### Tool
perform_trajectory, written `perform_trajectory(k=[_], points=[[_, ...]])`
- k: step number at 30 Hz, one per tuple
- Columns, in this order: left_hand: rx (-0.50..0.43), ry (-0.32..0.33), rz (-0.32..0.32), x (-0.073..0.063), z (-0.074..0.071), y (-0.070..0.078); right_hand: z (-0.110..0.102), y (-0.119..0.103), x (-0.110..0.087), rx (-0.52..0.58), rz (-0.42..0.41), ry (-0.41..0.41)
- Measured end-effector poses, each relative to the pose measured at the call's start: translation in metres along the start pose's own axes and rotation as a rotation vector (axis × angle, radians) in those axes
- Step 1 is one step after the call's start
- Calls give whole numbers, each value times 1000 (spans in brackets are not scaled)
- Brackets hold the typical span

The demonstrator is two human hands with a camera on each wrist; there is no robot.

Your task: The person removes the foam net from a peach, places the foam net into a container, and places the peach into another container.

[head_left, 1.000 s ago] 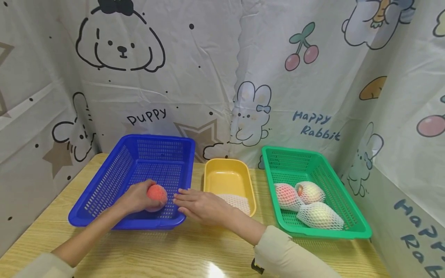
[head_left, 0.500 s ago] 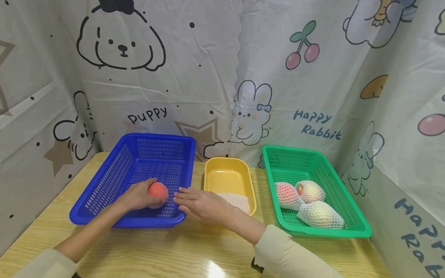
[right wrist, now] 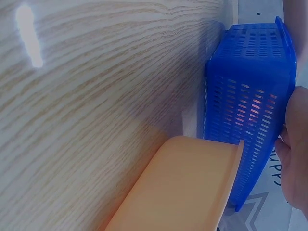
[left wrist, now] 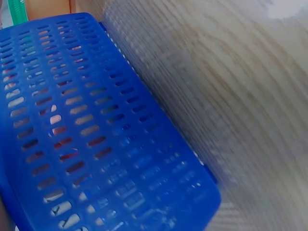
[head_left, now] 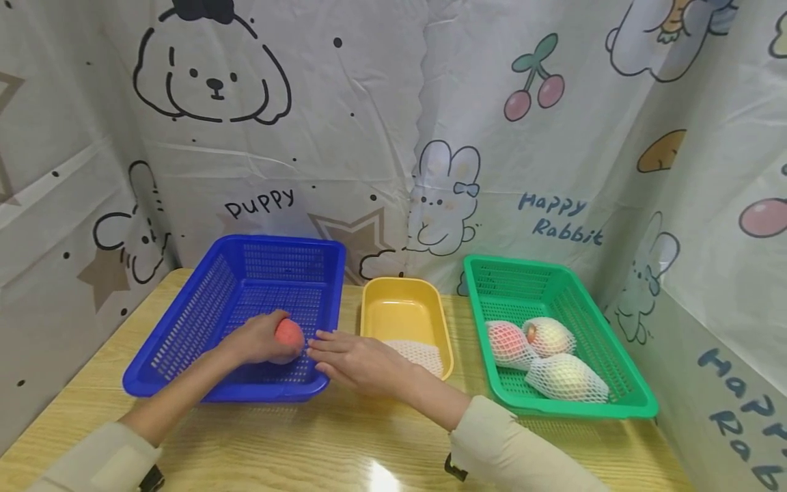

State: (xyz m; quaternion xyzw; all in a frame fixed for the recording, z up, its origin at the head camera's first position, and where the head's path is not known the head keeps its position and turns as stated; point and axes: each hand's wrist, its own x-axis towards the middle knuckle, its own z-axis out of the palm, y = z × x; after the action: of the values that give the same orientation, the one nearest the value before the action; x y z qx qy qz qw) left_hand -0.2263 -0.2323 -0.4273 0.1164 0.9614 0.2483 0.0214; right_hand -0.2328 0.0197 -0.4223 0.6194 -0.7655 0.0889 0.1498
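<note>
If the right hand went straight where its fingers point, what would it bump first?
Probably the round reddish fruit held by the left hand, though I can't tell whether the right hand is higher.

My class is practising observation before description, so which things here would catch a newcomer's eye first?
Probably the big blue basket at the left, with the left hand gripping a round reddish fruit inside it. Next might come the green basket at the right, where three net-wrapped fruits lie together towards the front. The cartoon-printed curtain behind both baskets would likely draw attention too.
</note>
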Motion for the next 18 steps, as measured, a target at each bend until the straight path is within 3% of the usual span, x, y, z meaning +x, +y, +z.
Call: perform_trajectory(k=[8, 18], points=[[86, -9, 1, -1, 7, 17, 2, 0, 0, 25, 1, 17], [132, -18, 4, -1, 14, 23, 2, 0, 0, 16, 0, 9]])
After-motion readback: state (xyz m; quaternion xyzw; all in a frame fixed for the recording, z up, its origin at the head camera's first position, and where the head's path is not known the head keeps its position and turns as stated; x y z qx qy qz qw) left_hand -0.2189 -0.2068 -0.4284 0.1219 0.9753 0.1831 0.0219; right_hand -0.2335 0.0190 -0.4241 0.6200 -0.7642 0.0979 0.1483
